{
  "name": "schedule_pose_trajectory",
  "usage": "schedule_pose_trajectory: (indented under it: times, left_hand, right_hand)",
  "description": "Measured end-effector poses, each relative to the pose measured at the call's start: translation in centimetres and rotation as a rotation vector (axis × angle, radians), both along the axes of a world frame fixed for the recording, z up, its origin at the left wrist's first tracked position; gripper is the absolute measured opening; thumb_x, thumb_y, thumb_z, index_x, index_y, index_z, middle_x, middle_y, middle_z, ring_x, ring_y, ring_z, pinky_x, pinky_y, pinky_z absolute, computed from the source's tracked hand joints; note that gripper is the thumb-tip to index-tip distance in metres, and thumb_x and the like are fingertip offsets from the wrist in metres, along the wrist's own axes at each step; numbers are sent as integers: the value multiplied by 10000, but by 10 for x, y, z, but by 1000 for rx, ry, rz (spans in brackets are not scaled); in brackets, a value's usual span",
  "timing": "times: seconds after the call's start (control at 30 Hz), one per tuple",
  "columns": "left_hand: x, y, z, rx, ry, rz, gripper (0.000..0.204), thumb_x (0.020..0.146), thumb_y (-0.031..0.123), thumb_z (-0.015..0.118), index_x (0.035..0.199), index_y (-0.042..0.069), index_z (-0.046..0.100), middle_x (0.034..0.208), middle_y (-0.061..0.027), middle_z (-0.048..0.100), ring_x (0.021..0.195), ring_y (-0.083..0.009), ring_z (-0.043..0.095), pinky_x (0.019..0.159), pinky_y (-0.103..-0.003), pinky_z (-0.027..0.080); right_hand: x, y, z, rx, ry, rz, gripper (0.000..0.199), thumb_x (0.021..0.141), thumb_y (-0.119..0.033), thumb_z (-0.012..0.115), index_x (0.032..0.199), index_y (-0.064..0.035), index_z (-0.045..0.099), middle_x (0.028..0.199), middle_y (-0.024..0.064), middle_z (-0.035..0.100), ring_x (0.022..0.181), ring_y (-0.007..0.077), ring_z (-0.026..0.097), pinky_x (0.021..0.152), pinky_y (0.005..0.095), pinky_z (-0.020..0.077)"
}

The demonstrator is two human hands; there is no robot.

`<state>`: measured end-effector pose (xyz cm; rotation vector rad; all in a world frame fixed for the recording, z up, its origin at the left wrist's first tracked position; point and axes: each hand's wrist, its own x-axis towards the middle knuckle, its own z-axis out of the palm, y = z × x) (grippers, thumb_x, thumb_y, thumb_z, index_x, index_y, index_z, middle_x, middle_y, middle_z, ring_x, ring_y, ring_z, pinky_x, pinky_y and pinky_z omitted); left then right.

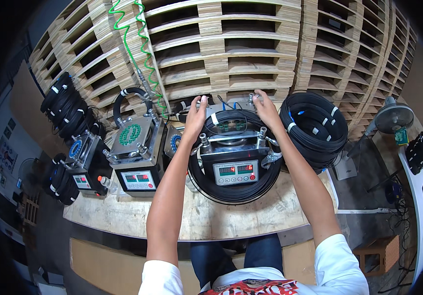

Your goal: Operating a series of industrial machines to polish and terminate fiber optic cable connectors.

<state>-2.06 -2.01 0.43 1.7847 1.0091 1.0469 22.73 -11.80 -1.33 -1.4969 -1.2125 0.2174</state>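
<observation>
In front of me stands a black bench machine [236,172] with a red digital display and a metal top plate. A coil of black cable [233,195] lies round its base, and more cable loops [233,118] cross over its top. My left hand [196,116] is at the machine's far left corner, fingers bent; what they hold is hidden. At the far right corner my right hand [266,111] closes on a metal corner post [251,98]. Two more corner posts stand at the near side, the right one [262,135] apart from my hands.
Two similar machines stand to the left, one with a green ring of parts [129,134], one with a blue ring [75,148]. A big black cable coil [314,128] sits to the right. Wooden pallets [250,44] rise behind the table [196,223]. A fan [393,118] stands right.
</observation>
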Motion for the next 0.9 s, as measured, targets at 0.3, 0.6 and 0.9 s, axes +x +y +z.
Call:
schedule_pose_trajectory:
  times: [0.3,0.6,0.9]
  left_hand:
    - [2,-10,6,-18,23,26,891,932,684,484,1542,61,300,1284,-268,613,1232,-356,575,1071,-407,387]
    - [3,0,-1,-23,-3,5,867,951,664,489,1540,55,302,1342,-224,561,1158,-263,588,1026,-365,422]
    - [2,-7,3,-26,11,37,937,917,693,504,1538,24,291,1296,-288,594,1236,-361,568,1059,-408,401]
  right_hand:
    - [-3,-5,7,18,90,43,450,1002,-332,556,1350,-48,518,893,181,678,804,265,660,749,375,507]
    - [-2,-3,7,-69,-20,-53,614,975,-501,556,1382,-44,506,1157,257,669,1019,344,681,909,413,498]
    - [1,-2,4,-11,46,65,503,1001,-379,586,1387,-67,499,917,136,673,813,183,632,752,319,505]
